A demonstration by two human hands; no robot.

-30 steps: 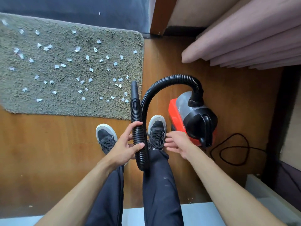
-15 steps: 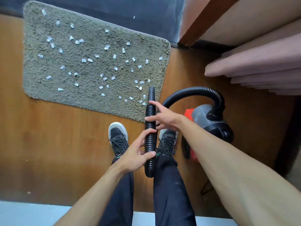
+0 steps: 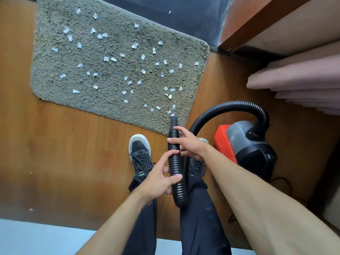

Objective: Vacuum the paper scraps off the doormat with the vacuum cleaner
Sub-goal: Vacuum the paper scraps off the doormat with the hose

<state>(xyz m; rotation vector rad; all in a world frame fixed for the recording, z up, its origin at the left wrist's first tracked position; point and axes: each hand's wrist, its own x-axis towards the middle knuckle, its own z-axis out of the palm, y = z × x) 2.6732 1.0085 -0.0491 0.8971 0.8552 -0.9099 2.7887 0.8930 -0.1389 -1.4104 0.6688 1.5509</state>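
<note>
Black sneakers (image 3: 139, 150) stand on the wooden floor (image 3: 64, 144), with pink folds (image 3: 294, 80), perhaps a curtain, at right.

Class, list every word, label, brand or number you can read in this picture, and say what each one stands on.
Dark lettering on the grey body of the vacuum cleaner: too small and blurred to read.
No other writing shows anywhere in the picture.

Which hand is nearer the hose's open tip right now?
Right. The right hand grips the hose just below its tip; the left hand grips it farther down, toward the person's knees.
</note>
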